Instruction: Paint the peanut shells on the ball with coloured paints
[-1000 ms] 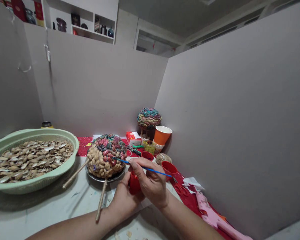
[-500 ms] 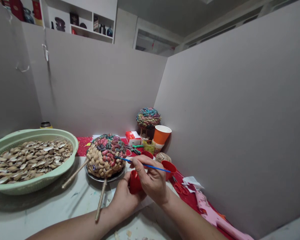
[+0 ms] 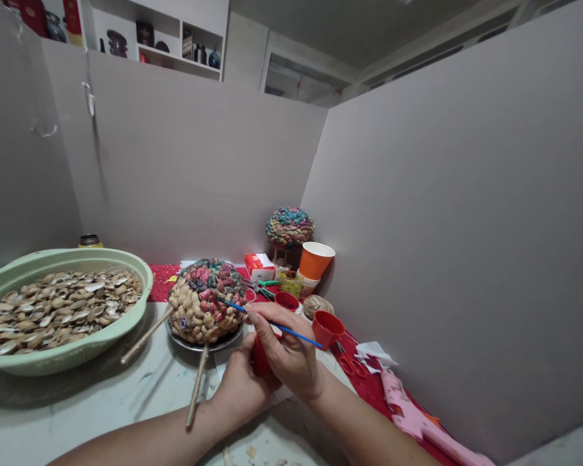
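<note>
My right hand (image 3: 291, 353) pinches a thin blue paintbrush (image 3: 282, 327). Its dark tip touches the peanut-shell dome (image 3: 199, 307), whose upper part is painted red, green and dark purple while the lower shells are bare tan. Twine-wrapped sticks (image 3: 197, 388) jut from the dome's lower edge towards me. The dome rests in a shallow metal bowl (image 3: 194, 348). Below the brush, my left hand (image 3: 245, 375) is wrapped round a small red cup (image 3: 261, 359), partly hidden behind my right hand.
At left stands a green basket (image 3: 146, 291) of empty shells. Rightward are two more red cups (image 3: 328, 329), a twine ball (image 3: 317, 304), red scissors (image 3: 354, 367) and a pink glue gun (image 3: 412, 414). Behind them are an orange paper cup (image 3: 315, 261) and a second painted dome (image 3: 289, 228). Grey partitions enclose the table.
My right hand has shifted slightly left and down, carrying the brush tip a little left and up across the red shells. My left hand with the cup has hardly moved.
</note>
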`<state>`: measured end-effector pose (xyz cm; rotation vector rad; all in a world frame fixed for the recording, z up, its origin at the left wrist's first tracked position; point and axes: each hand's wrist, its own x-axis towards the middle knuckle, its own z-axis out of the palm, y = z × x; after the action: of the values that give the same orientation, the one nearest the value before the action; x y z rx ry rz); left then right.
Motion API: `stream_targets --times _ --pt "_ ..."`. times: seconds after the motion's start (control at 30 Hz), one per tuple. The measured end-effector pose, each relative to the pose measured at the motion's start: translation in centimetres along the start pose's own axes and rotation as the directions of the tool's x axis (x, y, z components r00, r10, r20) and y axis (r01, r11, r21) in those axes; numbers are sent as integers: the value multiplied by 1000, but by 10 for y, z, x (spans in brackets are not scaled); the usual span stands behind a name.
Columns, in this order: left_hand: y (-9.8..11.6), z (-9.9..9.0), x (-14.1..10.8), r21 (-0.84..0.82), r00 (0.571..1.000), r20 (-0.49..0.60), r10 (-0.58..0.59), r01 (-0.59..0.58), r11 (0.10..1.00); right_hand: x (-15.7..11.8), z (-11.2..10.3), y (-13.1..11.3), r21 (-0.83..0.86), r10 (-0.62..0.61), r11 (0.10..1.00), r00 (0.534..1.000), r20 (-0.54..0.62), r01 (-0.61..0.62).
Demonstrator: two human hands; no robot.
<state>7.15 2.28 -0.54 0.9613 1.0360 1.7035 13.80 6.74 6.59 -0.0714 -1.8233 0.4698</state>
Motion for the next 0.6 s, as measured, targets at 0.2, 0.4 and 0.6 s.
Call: stream_targets --times 0.2,0.4,0.6 --pt "2 -6 -6 139 995 46 86 -92 986 2 -7 -4 -78 26 997 1000 11 -25" --pt "0 -2 -4 101 993 83 86 -95 990 2 -9 -7 -85 38 996 999 15 -36" --pt "-2 -2 -5 75 992 78 102 -108 991 1 -7 -5 -43 22 999 1000 -2 -22"
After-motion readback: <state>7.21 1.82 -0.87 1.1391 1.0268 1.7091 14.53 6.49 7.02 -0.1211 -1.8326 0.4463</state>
